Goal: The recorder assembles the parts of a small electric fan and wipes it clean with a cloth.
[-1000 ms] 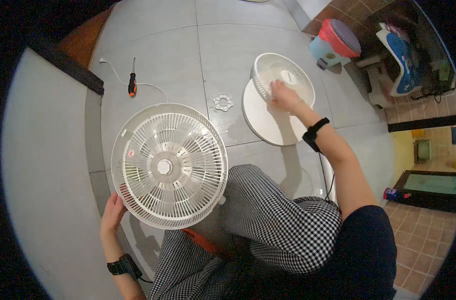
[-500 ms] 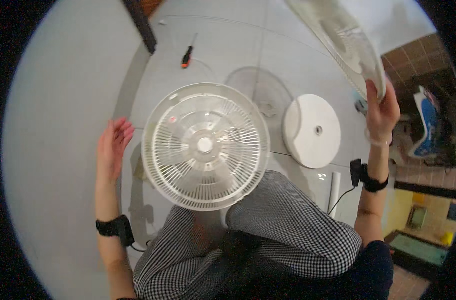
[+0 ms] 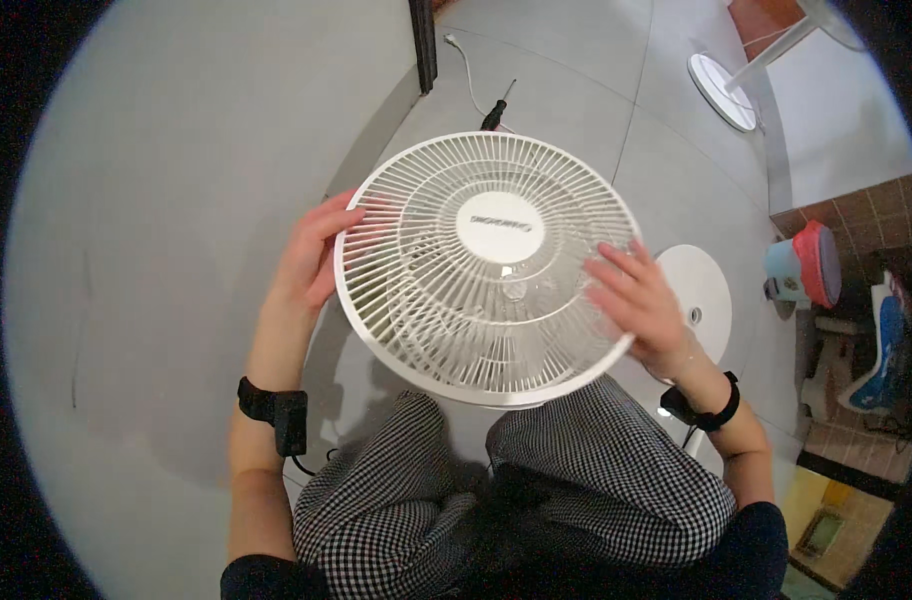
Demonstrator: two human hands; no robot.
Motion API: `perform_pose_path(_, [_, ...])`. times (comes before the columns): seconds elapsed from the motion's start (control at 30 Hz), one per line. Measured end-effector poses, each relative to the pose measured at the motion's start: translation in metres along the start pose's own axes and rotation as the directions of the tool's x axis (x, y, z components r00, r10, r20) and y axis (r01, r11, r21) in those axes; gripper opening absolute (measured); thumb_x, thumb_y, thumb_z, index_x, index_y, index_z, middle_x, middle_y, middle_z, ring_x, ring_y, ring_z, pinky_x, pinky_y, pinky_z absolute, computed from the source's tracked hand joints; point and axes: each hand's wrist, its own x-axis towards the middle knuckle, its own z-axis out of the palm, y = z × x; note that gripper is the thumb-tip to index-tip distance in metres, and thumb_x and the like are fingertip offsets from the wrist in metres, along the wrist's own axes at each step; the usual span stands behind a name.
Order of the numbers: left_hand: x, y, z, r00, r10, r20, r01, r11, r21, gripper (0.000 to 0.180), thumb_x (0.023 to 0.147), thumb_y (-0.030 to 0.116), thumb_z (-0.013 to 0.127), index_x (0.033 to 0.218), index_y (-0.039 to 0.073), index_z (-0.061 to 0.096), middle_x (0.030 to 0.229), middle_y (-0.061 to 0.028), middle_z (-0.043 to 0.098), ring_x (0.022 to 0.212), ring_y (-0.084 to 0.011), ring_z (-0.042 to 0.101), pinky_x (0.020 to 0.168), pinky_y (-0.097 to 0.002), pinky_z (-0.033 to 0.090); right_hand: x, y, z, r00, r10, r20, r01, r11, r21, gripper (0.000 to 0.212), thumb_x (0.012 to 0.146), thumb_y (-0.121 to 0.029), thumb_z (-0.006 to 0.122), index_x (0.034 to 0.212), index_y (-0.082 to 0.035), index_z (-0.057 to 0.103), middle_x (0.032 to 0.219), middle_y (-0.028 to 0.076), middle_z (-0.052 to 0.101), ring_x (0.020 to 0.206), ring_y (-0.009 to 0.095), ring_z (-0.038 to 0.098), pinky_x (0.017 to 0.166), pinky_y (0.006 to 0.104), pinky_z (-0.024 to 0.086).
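A white round front fan grille (image 3: 446,175) with a plain centre cap lies over the rear grille of a fan head, above my lap in checked trousers. My left hand (image 3: 311,255) holds the grille's left rim, fingers curled over the edge. My right hand (image 3: 641,300) lies flat on the grille's right side, fingers spread across the ribs. Through the ribs I see the second grille and the fan's centre underneath. Both wrists wear black bands.
A round white fan base (image 3: 698,290) lies on the grey tiled floor to the right of the grille. A black-handled screwdriver (image 3: 494,112) and a white cord lie behind it. Another fan stand (image 3: 721,90) is at the back right; a blue and red bucket (image 3: 804,265) at right.
My right hand brought the front grille down from the upper right and laid it over the rear grille. My left hand moved from the floor side onto the grille's left rim.
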Motion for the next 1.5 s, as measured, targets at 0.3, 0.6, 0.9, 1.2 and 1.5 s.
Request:
perform_pose_path(0.3, [0.023,0.015,0.054,0.985,0.042,0.168,-0.034,0.998,-0.050,0.050,0.100,0.036,0.042,0.129,-0.004,0.048,0.119,-0.0159,0.059,0.101,-0.0218,0.062,0.083,-0.0328,0.052,0.007,0.073,-0.086,0.400,0.713,-0.576,-0.130,0.666,0.734,0.025,0.097,-0.018,0.054,0.110,0.004,0.059,0.100,0.016,0.067,0.087,0.025,0.068,0.077,0.0340,0.056])
perform_pose_path(0.6, [0.027,0.010,0.045,0.990,-0.015,0.137,0.014,1.000,0.007,0.040,0.098,0.030,0.047,0.121,-0.002,0.055,0.109,-0.0108,0.063,0.092,-0.0184,0.063,0.080,-0.0298,0.052,0.012,0.067,-0.081,0.280,0.919,-0.277,-0.165,0.331,0.929,0.027,0.097,-0.025,0.054,0.106,0.000,0.057,0.097,0.017,0.068,0.085,0.027,0.069,0.073,0.0349,0.058])
perform_pose_path(0.9, [0.023,0.006,0.041,0.994,0.008,0.113,-0.019,0.995,0.097,0.024,0.094,0.023,0.055,0.087,0.002,0.062,0.091,-0.0073,0.063,0.087,-0.0178,0.061,0.080,-0.0332,0.051,0.005,0.064,-0.076,0.386,0.895,-0.221,-0.174,0.306,0.936,0.020,0.098,-0.022,0.051,0.107,-0.006,0.059,0.097,0.011,0.068,0.088,0.023,0.068,0.077,0.0345,0.057])
perform_pose_path(1.2, [0.023,0.007,0.055,0.989,-0.019,0.149,0.006,0.996,0.088,0.021,0.093,0.021,0.057,0.088,0.002,0.060,0.088,-0.0065,0.061,0.083,-0.0168,0.060,0.081,-0.0316,0.049,-0.019,0.070,-0.068,0.503,0.804,-0.316,-0.055,0.395,0.917,0.027,0.099,-0.024,0.049,0.113,-0.001,0.056,0.106,0.014,0.065,0.096,0.025,0.065,0.084,0.0399,0.055])
perform_pose_path(1.5, [0.030,0.002,0.045,0.987,-0.013,0.162,0.002,0.998,0.066,0.022,0.092,0.024,0.058,0.089,0.003,0.061,0.089,-0.0085,0.064,0.085,-0.0193,0.062,0.082,-0.0352,0.050,-0.024,0.069,-0.066,0.549,0.779,-0.302,-0.068,0.402,0.913,0.031,0.097,-0.023,0.052,0.121,-0.003,0.052,0.113,0.013,0.062,0.100,0.026,0.063,0.087,0.0419,0.054])
